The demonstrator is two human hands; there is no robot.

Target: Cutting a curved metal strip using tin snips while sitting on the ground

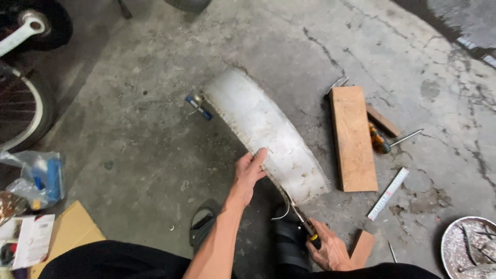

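Nearest me, my right hand (326, 251) gripped the dark handle of snips (302, 219), blades at the near end of the curved metal sheet (266, 132). My left hand (249, 173) pressed flat, fingers spread, on that sheet's near edge. The sheet lay mid-floor (155, 155), a wooden plank (354, 137) just beside it, 1 screwdriver (385, 143) beyond

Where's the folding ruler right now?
In the head view, the folding ruler lies on the concrete floor at right, just beyond the wooden board, below the screwdriver.
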